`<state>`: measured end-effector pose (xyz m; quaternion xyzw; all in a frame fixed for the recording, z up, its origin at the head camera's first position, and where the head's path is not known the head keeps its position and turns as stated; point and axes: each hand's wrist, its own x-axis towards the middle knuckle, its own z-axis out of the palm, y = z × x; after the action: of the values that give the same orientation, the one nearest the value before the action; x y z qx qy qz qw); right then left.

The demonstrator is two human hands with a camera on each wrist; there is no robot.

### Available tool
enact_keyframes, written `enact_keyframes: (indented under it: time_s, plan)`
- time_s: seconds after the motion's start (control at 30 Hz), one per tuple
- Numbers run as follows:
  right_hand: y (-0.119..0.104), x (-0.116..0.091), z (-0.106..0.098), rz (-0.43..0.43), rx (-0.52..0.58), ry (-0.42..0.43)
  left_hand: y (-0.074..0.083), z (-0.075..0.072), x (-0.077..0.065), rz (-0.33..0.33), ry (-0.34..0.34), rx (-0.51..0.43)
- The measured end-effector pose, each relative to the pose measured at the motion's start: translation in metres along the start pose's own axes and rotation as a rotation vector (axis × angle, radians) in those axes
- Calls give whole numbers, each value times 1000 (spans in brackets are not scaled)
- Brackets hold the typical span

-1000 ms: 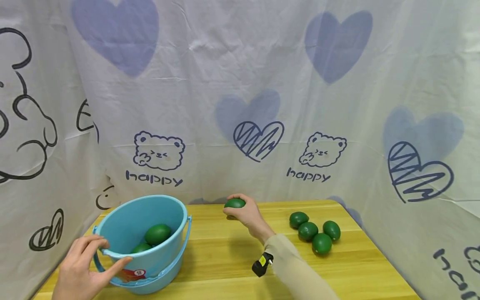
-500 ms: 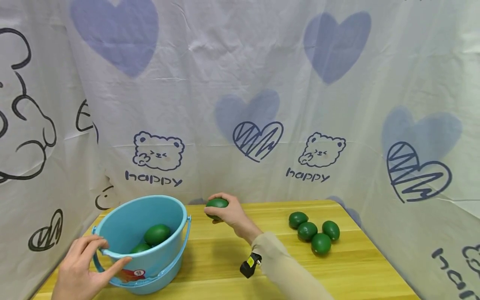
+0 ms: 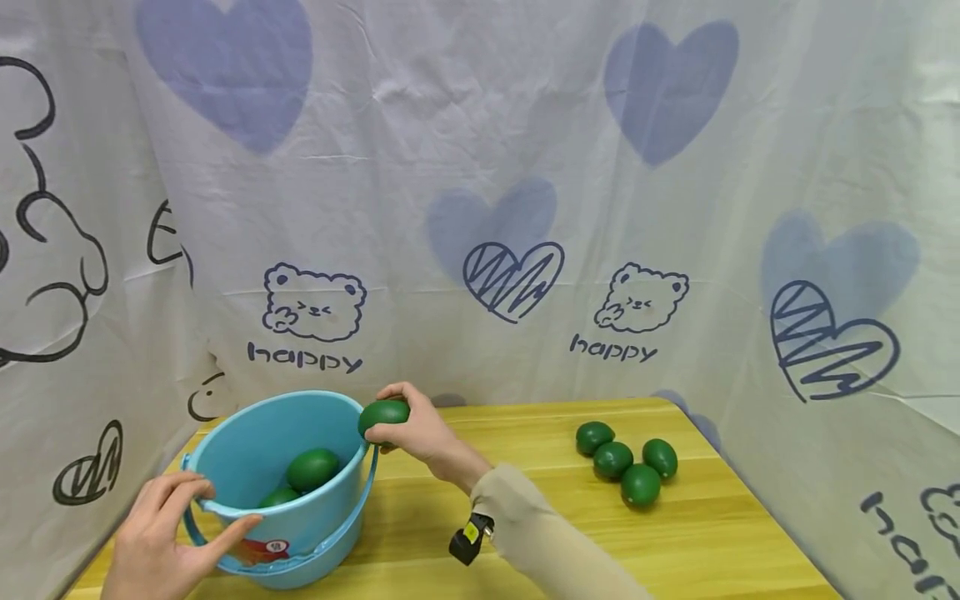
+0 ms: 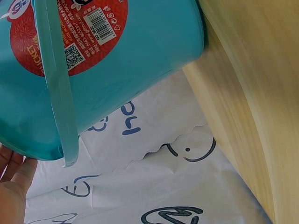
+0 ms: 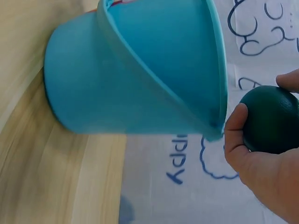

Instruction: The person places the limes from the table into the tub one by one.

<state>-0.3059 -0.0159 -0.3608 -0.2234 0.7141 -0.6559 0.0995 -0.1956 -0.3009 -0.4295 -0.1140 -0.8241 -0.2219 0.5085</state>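
A light blue bucket (image 3: 322, 521) with a hanging handle stands at the left of the table. My left hand (image 3: 161, 537) grips its near left rim, thumb against the outside; in the left wrist view the fingers (image 4: 23, 170) are at the rim beside the handle. Inside the bucket lie green avocados (image 3: 312, 469), at least two showing. My right hand (image 3: 420, 433) holds another dark green avocado (image 3: 384, 417) between thumb and fingers, raised at the bucket's right rim. In the right wrist view this avocado (image 5: 271, 119) is just beyond the bucket's rim (image 5: 219, 70).
Several more avocados (image 3: 641, 485) lie grouped on the right of the yellow wooden table (image 3: 525, 533). White cloth (image 3: 480, 350) with hearts and bear drawings hangs behind and on both sides. A small black device (image 3: 467, 546) sits on the right wrist.
My right hand has carried its avocado leftward from over the middle of the table to the bucket's right rim. The left hand keeps its place on the bucket.
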Motion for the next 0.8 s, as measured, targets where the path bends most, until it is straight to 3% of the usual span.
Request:
enact_keyframes:
  time_s: [0.3, 0.8]
  plan:
    - [-3, -1, 20, -16, -63, -21, 1, 0, 0, -1, -4, -15]
    - [-1, -2, 20, -35, -162, -8, 3, 1, 0, -3, 4, -24]
